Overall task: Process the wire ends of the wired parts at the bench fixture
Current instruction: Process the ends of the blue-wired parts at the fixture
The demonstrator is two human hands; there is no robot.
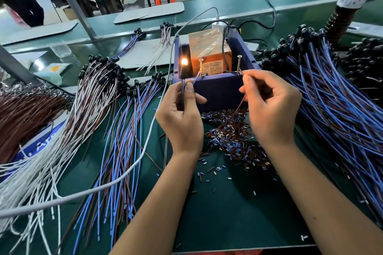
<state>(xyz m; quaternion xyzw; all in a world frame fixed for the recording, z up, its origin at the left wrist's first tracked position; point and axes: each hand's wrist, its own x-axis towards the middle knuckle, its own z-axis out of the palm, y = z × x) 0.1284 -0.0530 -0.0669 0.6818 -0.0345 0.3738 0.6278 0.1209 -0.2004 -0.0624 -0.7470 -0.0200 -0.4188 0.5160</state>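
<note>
Glowing lamp (184, 61), blue+brown leads.

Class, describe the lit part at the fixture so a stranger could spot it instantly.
Find the blue box at the bench centre. At its front left corner stands a small black part, above the left hand. It alone glows orange.
</note>
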